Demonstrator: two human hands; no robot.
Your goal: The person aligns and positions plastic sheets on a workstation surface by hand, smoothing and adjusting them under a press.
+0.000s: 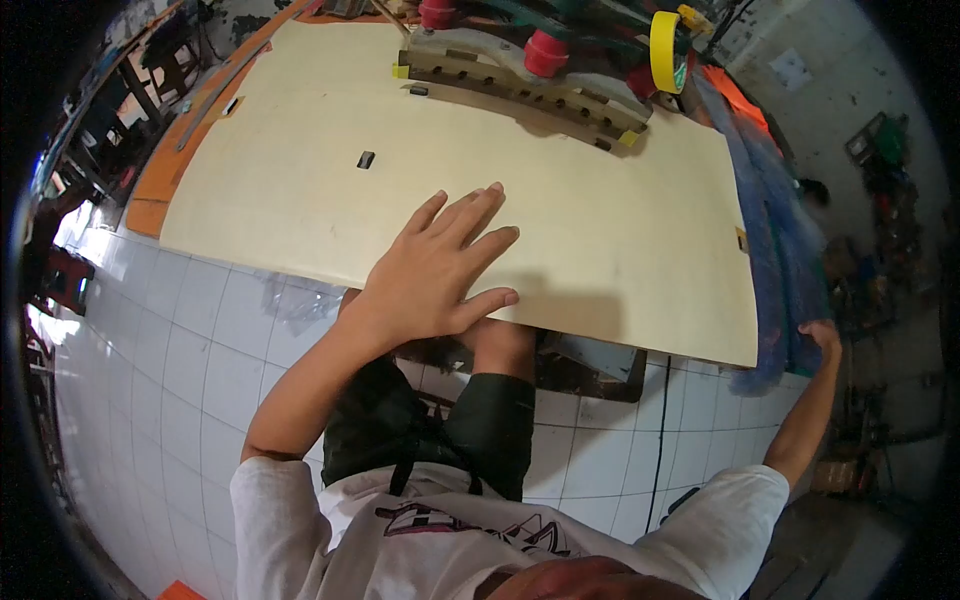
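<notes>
My left hand (445,262) is spread over the front part of a large cream sheet (600,240), palm down, fingers apart and holding nothing. Whether the palm presses on the sheet or hovers just above it, I cannot tell. Far to the right, my right hand (824,336) is at the lower end of a blue, partly see-through sheet material (790,250) along the cream sheet's right edge. Its fingers bend onto this material, which is smeared by motion. A small black piece (367,159) lies on the cream sheet, left of centre.
Across the far edge stands a machine with a slotted metal bar (520,95) and red knobs (545,53). A yellow tape roll (664,52) sits at its right. An orange board (150,205) shows at the left. My legs are under the front edge, above white floor tiles (230,380).
</notes>
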